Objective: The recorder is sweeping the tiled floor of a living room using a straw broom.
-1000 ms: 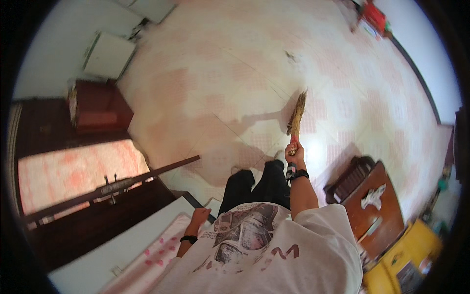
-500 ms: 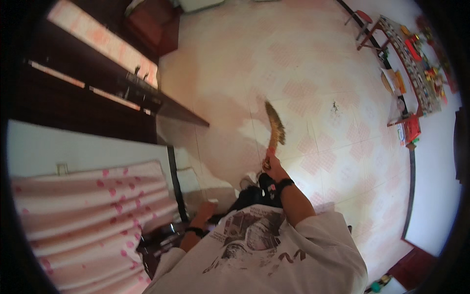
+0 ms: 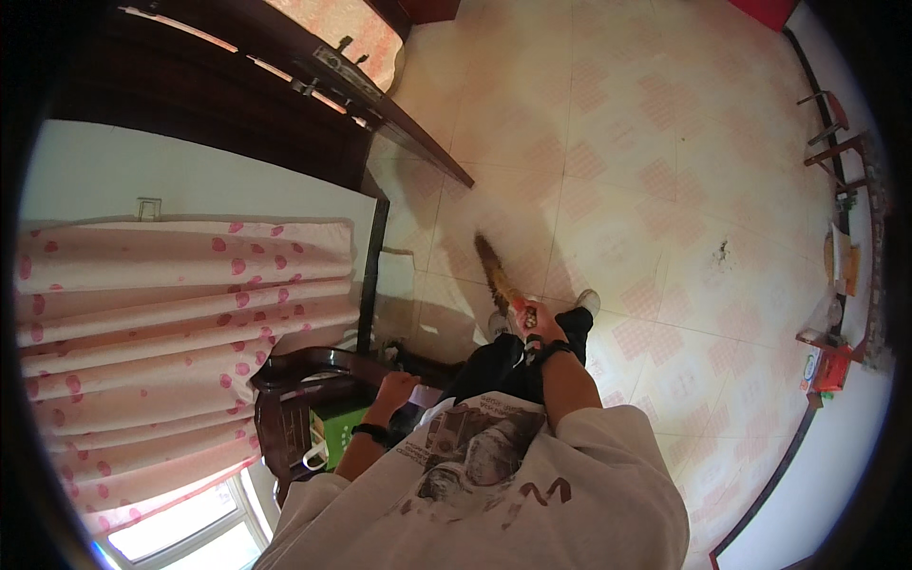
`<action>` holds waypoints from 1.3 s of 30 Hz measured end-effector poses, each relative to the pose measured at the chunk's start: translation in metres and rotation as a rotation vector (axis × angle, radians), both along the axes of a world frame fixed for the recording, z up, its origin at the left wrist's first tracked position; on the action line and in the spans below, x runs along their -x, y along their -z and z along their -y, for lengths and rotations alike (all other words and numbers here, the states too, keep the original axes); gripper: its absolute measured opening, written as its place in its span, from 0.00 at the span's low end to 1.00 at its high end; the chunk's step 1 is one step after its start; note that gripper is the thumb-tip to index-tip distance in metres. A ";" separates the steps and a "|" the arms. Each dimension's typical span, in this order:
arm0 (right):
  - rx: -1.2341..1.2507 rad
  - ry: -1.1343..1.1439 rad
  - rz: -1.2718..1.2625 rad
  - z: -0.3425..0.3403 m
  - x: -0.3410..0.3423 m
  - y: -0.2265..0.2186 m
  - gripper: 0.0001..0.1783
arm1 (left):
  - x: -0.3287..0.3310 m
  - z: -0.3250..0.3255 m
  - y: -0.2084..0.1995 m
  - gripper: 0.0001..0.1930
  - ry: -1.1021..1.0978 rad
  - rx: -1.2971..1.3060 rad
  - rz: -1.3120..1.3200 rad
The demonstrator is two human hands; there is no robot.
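In my right hand [image 3: 540, 321] is the handle end of a short brown straw broom [image 3: 494, 266], the fingers wrapped round it. Its dark bristle head points forward and left, just ahead of my shoes, over the tiled floor [image 3: 627, 218]. My left hand [image 3: 397, 388] hangs low at my left side with curled fingers, near the dark wooden chair [image 3: 313, 366]; whether anything is inside them is hidden. A small patch of dark debris [image 3: 722, 252] lies on the floor to the right, apart from the broom.
A dark door [image 3: 418, 142] stands ajar at the far left. Pink spotted curtain [image 3: 180, 351] hangs on the left, and a green box [image 3: 340, 429] sits on the chair. Along the right wall are a red stool [image 3: 836, 112], a cluttered table and a red box [image 3: 832, 369].
My view has turned and shifted left, bringing the chair and green box into sight. The broom's head has swung back toward my feet and leftward, still in my right hand.
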State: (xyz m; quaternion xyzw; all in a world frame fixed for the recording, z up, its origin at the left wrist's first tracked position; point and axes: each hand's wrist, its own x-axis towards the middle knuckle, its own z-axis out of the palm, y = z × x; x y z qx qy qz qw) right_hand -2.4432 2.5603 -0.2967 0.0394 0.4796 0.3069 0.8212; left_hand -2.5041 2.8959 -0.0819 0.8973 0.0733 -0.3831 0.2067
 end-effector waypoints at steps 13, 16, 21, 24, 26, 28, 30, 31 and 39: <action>0.238 0.622 -0.116 0.260 0.015 -0.007 0.05 | -0.051 0.174 -0.013 0.17 0.054 0.188 0.140; 0.322 0.672 -0.099 0.284 -0.002 -0.014 0.07 | -0.060 0.184 -0.008 0.14 0.074 0.134 0.115; 0.531 0.650 0.088 0.296 -0.009 -0.014 0.06 | -0.058 0.169 0.015 0.13 0.077 0.173 0.226; 0.613 0.586 -0.080 0.273 -0.021 -0.040 0.07 | -0.047 0.141 0.029 0.14 0.044 0.114 0.155; 0.713 0.535 -0.062 0.267 -0.015 -0.054 0.09 | -0.047 0.132 0.044 0.14 0.033 0.162 0.181; 0.732 0.546 -0.048 0.260 -0.010 -0.062 0.09 | -0.051 0.121 0.057 0.14 0.030 0.216 0.209; 0.741 0.546 0.046 0.257 0.007 -0.064 0.10 | -0.063 0.110 0.067 0.13 0.350 0.143 0.135; 0.747 0.544 0.114 0.263 0.021 -0.051 0.11 | -0.078 0.116 0.069 0.13 0.393 0.184 0.147; 0.625 -0.062 -0.020 0.216 0.037 -0.113 0.09 | -0.106 0.076 0.144 0.10 0.831 0.168 0.152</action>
